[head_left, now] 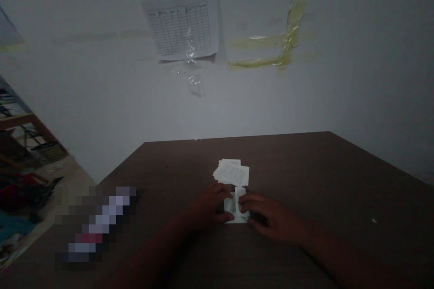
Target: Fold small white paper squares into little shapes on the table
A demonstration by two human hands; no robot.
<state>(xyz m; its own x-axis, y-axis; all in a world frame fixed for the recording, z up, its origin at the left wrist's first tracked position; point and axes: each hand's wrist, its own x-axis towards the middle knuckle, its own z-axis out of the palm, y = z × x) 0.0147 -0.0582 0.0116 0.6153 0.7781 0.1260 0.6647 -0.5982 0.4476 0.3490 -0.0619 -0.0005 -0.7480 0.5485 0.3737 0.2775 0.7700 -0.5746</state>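
A small white slip of paper (241, 218) lies on the dark table in front of me, partly folded, with print showing on its left part. My left hand (212, 203) rests at its left side, thumb at the lower corner and fingers curled at the upper edge, holding it against the table. From the right, my right hand (271, 217) grips the paper's right side with bent fingers on the raised fold and the thumb near the bottom edge. Just beyond both hands is a loose, overlapping pile of printed paper slips (233, 174).
The brown table (288, 158) meets a pale wall carrying a taped printed sheet (185, 27) and yellowish tape strips (288, 49). A long blurred-out item (105, 216) lies at the table's left. A white scrap (374, 220) sits on the right. Clutter covers the floor at far left.
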